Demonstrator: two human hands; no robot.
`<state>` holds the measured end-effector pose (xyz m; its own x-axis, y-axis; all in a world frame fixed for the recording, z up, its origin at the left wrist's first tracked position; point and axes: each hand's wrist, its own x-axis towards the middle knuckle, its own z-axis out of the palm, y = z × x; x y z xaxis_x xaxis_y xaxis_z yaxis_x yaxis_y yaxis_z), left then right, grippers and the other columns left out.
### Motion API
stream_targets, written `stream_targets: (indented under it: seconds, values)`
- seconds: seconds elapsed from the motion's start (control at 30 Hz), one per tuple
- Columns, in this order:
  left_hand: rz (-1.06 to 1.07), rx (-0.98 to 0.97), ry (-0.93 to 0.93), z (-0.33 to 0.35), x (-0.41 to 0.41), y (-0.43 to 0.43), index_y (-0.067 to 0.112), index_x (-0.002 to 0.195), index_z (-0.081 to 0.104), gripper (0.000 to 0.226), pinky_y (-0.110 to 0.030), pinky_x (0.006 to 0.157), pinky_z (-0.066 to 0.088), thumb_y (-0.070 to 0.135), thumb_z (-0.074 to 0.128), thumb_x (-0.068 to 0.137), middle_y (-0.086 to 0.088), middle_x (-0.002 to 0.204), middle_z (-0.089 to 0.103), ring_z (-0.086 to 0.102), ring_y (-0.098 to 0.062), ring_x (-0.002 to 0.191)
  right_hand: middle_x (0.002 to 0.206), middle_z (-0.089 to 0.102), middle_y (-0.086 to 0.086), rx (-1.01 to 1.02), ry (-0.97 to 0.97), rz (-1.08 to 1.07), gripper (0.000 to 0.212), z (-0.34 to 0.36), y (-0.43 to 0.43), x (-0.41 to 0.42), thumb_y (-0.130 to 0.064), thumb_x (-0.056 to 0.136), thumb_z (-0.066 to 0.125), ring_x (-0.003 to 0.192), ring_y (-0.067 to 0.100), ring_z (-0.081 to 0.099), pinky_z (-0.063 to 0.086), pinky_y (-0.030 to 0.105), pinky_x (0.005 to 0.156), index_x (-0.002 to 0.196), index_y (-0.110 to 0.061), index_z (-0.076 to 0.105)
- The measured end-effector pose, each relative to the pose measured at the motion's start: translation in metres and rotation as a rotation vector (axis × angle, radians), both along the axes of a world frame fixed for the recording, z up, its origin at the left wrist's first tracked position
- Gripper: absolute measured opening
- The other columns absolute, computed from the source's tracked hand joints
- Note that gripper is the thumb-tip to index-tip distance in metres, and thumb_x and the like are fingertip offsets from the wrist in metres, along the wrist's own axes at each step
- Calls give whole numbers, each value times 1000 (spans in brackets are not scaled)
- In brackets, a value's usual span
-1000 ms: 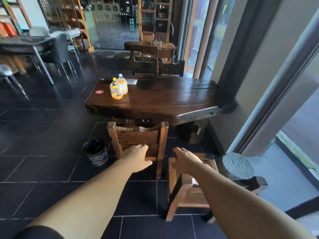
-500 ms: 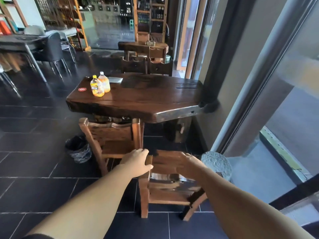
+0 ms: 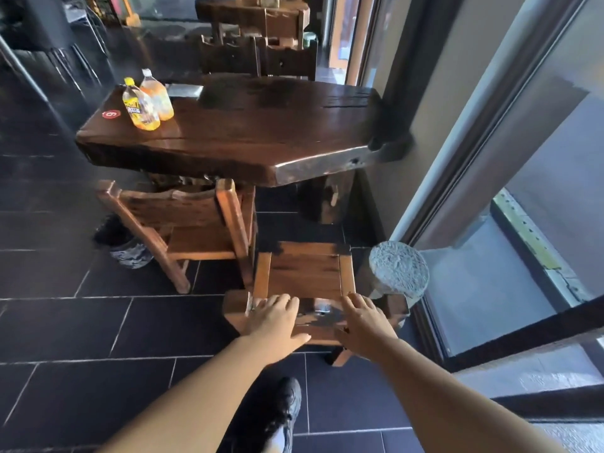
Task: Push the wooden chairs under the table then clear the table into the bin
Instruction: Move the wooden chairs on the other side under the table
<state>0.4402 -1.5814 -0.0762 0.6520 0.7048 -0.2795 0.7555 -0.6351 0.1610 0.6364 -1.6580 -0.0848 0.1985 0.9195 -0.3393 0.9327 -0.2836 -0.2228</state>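
A dark wooden table [image 3: 248,148] stands ahead with two orange drink bottles [image 3: 140,107] and a pale flat sheet [image 3: 183,90] at its far left. Directly below me is a wooden chair [image 3: 304,273]; my left hand [image 3: 274,318] and my right hand [image 3: 366,317] both grip its top back rail, fingers curled over the front edge. Its seat stands out from the table's near edge. A second wooden chair [image 3: 183,223] stands to the left, its front tucked under the table edge. A black bin [image 3: 127,246] sits on the floor left of that chair, partly hidden.
A round stone stool [image 3: 398,269] stands right of my chair, close to the glass wall [image 3: 523,191]. More dark wooden chairs [image 3: 258,57] and another table are beyond. My black shoe [image 3: 277,416] is on the dark tiled floor.
I have stepped closer and now look down onto the right chair. Both hands have settled onto its back rail, which has turned to face the table squarely.
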Motion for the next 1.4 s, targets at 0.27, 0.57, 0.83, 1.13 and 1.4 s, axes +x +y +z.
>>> stream_targets:
  seconds: [0.27,0.57,0.83,1.13,1.4]
  values:
    - [72,-35,-44,-67,16,42,14,155,15,98,-43,123,9,77,41,84,-6,157,30,25,-24,146,149,38,2,41,-50,54,75,-63,33,29,-56,83,56,141,27,32,23,46,116,146,-23,33]
    - [116,175,-16,-108,18,53,14,105,65,92,-49,96,41,90,23,73,-1,107,67,59,-24,104,101,68,-5,100,-188,62,77,-103,46,43,-88,68,31,109,23,59,33,45,98,99,-24,61]
    - [119,198,55,-109,29,71,19,100,62,87,-46,93,37,91,21,73,1,101,68,60,-23,100,78,66,-8,304,-253,105,62,-119,60,55,-82,66,41,85,23,64,40,39,77,75,-26,64]
    - [146,192,31,-113,48,130,21,93,63,88,-44,93,38,94,20,69,4,96,68,61,-21,96,83,68,-8,289,-253,129,60,-119,122,78,-79,68,37,88,23,64,42,39,79,77,-26,64]
    - [153,223,32,-113,64,194,22,92,62,87,-43,91,37,94,19,69,4,97,69,62,-21,96,93,67,-10,272,-245,162,59,-116,190,96,-80,72,43,93,22,62,43,40,82,84,-27,65]
